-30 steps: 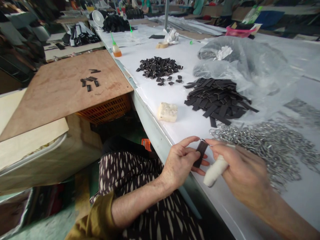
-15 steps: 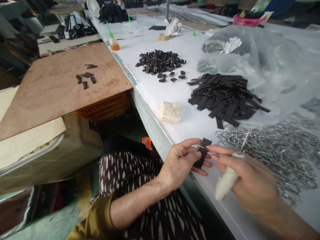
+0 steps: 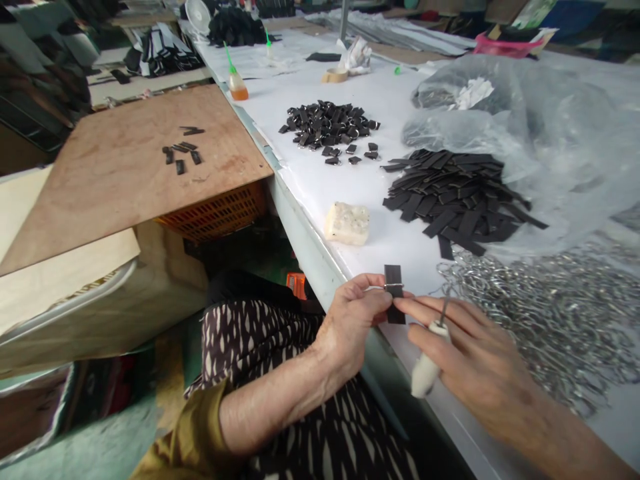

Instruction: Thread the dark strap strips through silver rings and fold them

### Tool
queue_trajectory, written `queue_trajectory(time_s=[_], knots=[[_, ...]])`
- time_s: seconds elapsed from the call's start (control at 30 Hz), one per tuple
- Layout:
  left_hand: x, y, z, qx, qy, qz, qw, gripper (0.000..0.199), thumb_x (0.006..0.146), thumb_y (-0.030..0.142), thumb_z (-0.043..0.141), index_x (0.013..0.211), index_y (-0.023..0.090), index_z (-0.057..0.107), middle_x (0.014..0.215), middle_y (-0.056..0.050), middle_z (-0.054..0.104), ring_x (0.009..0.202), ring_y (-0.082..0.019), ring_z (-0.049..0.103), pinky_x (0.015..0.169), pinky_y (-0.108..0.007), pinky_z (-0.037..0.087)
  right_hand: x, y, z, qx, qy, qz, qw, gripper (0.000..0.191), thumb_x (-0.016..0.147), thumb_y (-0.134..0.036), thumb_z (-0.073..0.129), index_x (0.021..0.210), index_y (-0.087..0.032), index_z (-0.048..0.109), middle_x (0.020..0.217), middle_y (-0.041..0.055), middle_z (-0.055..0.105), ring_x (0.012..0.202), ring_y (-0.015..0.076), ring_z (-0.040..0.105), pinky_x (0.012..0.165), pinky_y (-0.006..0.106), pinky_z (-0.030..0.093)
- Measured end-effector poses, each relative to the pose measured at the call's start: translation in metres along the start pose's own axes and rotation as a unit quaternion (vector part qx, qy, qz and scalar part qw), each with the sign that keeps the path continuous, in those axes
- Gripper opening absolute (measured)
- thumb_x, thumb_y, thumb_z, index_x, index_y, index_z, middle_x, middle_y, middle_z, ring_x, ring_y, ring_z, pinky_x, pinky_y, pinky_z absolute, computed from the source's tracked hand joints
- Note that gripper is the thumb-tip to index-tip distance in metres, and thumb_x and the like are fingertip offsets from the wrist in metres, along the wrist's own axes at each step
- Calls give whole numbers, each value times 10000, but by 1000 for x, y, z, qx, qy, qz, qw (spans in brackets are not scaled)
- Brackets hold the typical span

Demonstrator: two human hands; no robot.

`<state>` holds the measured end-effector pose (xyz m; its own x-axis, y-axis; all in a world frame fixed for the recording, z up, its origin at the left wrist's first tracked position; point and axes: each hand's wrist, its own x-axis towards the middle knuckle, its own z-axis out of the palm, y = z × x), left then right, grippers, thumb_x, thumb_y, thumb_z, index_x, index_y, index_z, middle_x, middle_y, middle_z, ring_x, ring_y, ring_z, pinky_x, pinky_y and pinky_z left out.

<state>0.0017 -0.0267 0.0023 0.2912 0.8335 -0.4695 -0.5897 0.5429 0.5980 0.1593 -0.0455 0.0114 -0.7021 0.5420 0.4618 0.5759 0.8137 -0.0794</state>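
Over the table edge, my left hand [image 3: 345, 323] pinches a short black strip [image 3: 397, 315] between thumb and fingers. A thin metal ring [image 3: 396, 285] crosses the strip near its upper part. My right hand [image 3: 483, 357] holds a white-handled awl [image 3: 427, 369], its thin metal shaft pointing up between the fingers. The fingertips of that hand touch the strip's right edge. Beyond the hands lies a heap of black strips [image 3: 450, 193], and to the right a spread of loose metal rings [image 3: 545, 313]. Part of the strip is hidden behind my left fingers.
A pile of folded black tabs with rings [image 3: 327, 123] lies farther back, and a whitish block [image 3: 347, 223] stands near the edge. Clear plastic [image 3: 565, 140] covers the right side. Left are a wooden board [image 3: 135, 173] and an orange crate [image 3: 215, 212]. A glue bottle [image 3: 238, 87] stands behind.
The strip has turned from tilted to nearly upright and moved slightly left. My right hand has come left with the awl, whose shaft is now steeper. The view has shifted a little.
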Motion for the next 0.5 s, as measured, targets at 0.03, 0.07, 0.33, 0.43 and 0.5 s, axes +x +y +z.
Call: queue_trajectory(time_s=[0.03,0.07,0.33,0.43,0.5], knots=[[-1,-1,0,-3,1,-1,1000,182,634,132,622,806,126,562,694,-32,630,638,-109,568,655,-228,420,0,0,1,-11,2,-5,1000,207,782,11,465,886,-156,530,1065,165,637,1030,257,558,784,423,480],[-1,-1,0,-7,0,-7,1000,182,626,132,626,796,124,563,692,-33,630,633,-109,567,658,-231,420,-1,-1,2,-22,7,-10,1000,202,786,6,468,886,-159,530,1054,163,640,1023,254,560,773,421,483],[-2,-4,-3,-68,-9,-86,994,193,599,206,688,699,136,538,616,-21,625,536,-123,587,598,-255,465,-7,-6,-2,42,51,14,998,241,738,27,537,884,-165,547,1002,127,647,984,230,583,767,378,509],[-3,-5,-2,-58,14,-82,995,199,580,168,696,686,140,529,542,15,589,464,-101,555,566,-257,484,-7,-10,-2,94,69,77,990,253,734,17,549,884,-186,536,962,79,660,906,184,610,765,323,516],[-5,-6,-2,-54,2,-64,996,195,589,161,688,675,142,514,522,19,584,461,-113,571,568,-271,498,-5,-13,-3,123,83,154,977,198,763,-45,555,868,-210,528,933,46,667,870,165,624,746,289,517]])
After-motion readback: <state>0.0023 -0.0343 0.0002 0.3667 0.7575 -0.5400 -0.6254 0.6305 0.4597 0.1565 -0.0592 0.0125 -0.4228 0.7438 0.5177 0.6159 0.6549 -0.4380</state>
